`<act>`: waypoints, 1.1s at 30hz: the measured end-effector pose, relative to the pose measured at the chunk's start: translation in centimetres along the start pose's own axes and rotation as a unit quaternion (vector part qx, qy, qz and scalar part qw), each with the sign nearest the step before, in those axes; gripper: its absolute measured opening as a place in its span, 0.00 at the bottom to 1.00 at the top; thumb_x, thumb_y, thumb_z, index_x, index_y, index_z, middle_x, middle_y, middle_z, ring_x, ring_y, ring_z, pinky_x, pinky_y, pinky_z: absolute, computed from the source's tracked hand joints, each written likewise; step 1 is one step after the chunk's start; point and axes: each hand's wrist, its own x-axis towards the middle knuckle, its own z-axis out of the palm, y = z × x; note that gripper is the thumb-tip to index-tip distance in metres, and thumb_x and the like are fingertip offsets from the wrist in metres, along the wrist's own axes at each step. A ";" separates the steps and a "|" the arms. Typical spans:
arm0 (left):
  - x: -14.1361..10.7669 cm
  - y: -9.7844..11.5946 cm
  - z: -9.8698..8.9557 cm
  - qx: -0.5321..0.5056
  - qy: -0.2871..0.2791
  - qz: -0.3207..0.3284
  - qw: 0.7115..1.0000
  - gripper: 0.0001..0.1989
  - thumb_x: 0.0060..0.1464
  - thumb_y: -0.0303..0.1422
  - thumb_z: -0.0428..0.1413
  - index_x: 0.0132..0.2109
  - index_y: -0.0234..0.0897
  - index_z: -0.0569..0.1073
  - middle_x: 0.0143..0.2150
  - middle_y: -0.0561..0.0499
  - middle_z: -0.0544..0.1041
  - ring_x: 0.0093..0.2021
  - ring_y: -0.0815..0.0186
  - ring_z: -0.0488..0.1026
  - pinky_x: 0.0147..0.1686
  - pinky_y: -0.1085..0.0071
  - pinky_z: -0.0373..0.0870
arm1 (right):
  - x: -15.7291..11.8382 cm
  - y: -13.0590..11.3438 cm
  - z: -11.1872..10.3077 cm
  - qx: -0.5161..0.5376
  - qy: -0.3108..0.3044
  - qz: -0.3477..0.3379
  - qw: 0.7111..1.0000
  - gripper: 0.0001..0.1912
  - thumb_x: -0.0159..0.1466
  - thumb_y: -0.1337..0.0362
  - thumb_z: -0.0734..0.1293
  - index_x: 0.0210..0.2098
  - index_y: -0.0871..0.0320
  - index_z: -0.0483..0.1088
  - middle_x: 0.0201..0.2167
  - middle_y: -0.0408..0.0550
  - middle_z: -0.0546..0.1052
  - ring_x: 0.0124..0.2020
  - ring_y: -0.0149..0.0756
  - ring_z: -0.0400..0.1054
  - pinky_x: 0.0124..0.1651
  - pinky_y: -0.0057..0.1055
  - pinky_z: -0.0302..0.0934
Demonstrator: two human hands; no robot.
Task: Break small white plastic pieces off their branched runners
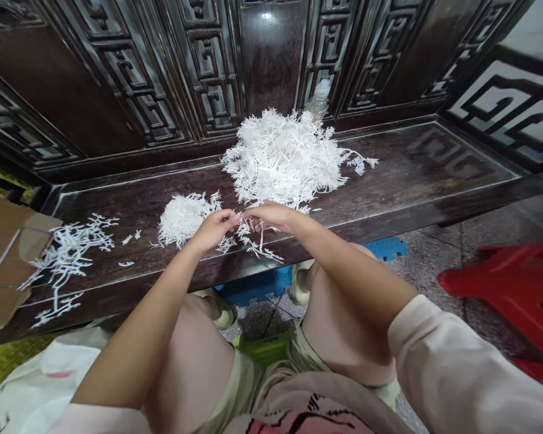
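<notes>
Left hand: half-closed, fingertips beside the right hand's, grip unclear.
Right hand: half-closed over loose white branching sprigs, grip unclear.
Near left: small white sprig heap.
Far: large white sprig heap on dark carved-wood bench.

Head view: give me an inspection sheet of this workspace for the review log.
Surface: dark wooden bench, sprigs lying on it.
Job's things: large heap of white branching sprigs, smaller heap in front, loose sprigs at the hands.
Clutter: scattered sprigs at the bench's left; plastic bottle behind the large heap.
Hands: left hand and right hand meet over the loose sprigs; grip unclear.
Cables: nothing seen.
Surroundings: carved lattice panels behind; cardboard left; red plastic stool right; blue mat below.
</notes>
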 end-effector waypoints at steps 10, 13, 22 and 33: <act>-0.2 0.4 -0.9 -0.105 -0.029 0.010 0.994 0.10 0.45 0.37 0.54 0.26 0.34 0.66 0.25 0.54 0.65 0.28 0.72 0.60 0.31 0.75 0.55 | -0.7 -0.6 0.2 -0.081 0.013 -0.119 0.990 0.04 0.54 0.65 0.61 0.27 0.60 0.66 0.25 0.43 0.69 0.24 0.25 0.59 0.29 0.24 0.55; 0.1 0.4 -0.5 -0.121 -0.003 0.020 0.992 0.09 0.43 0.36 0.54 0.24 0.34 0.66 0.23 0.55 0.65 0.27 0.72 0.60 0.31 0.74 0.56 | -0.7 -0.8 0.5 -0.178 0.044 -0.155 0.971 0.06 0.55 0.68 0.59 0.29 0.60 0.66 0.24 0.42 0.68 0.22 0.24 0.61 0.32 0.25 0.56; -2.0 3.0 -0.1 -0.095 0.067 0.092 0.989 0.11 0.45 0.39 0.52 0.24 0.35 0.66 0.24 0.53 0.66 0.29 0.70 0.62 0.34 0.73 0.59 | 0.9 0.2 -3.0 -0.300 0.230 -0.089 0.922 0.11 0.57 0.68 0.58 0.35 0.65 0.68 0.26 0.49 0.72 0.26 0.29 0.63 0.35 0.28 0.57; 0.5 -3.7 -2.4 0.303 -0.050 -0.089 0.947 0.15 0.44 0.42 0.50 0.30 0.36 0.74 0.31 0.49 0.75 0.32 0.63 0.69 0.32 0.71 0.61 | -0.2 -0.1 -2.7 -0.219 -0.010 -0.070 0.973 0.09 0.54 0.62 0.62 0.31 0.61 0.69 0.27 0.47 0.71 0.26 0.28 0.62 0.29 0.25 0.56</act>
